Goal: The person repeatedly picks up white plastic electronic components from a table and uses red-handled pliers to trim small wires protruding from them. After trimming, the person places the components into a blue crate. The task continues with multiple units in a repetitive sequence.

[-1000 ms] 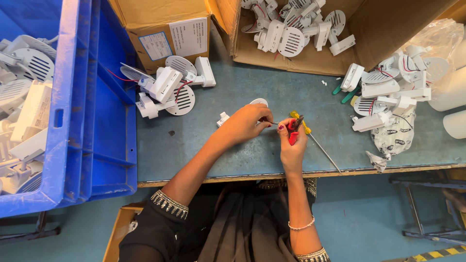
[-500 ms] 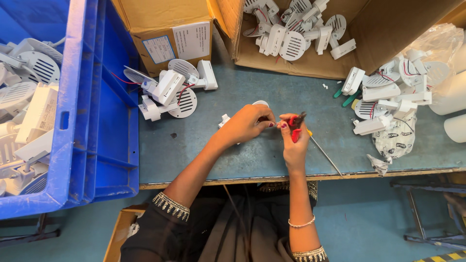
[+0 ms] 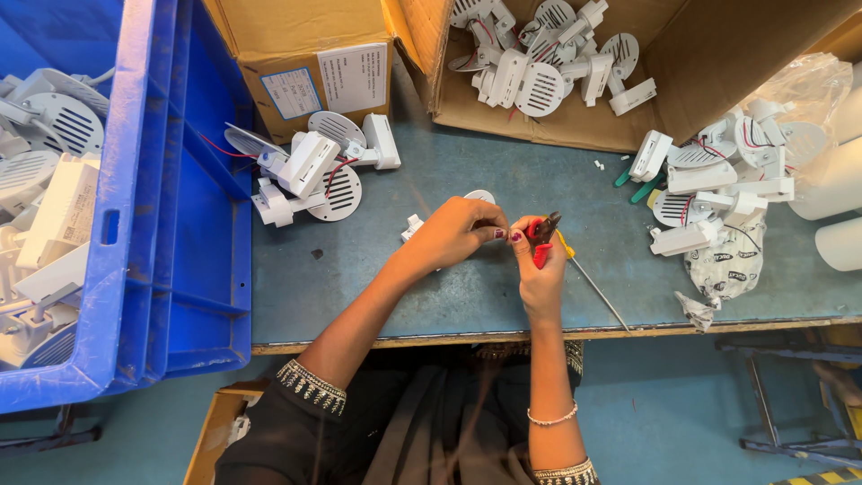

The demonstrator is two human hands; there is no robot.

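We have our left hand and right hand meeting over the middle of the bench, fingertips touching, the pliers in the right hand. A screwdriver lies just right of that hand. Left of our hands sit a cluster of fan parts and, further left, a crate with more parts in it. Behind our hands stand two cardboard boxes, the right one holding parts. To the right lies another heap of parts.
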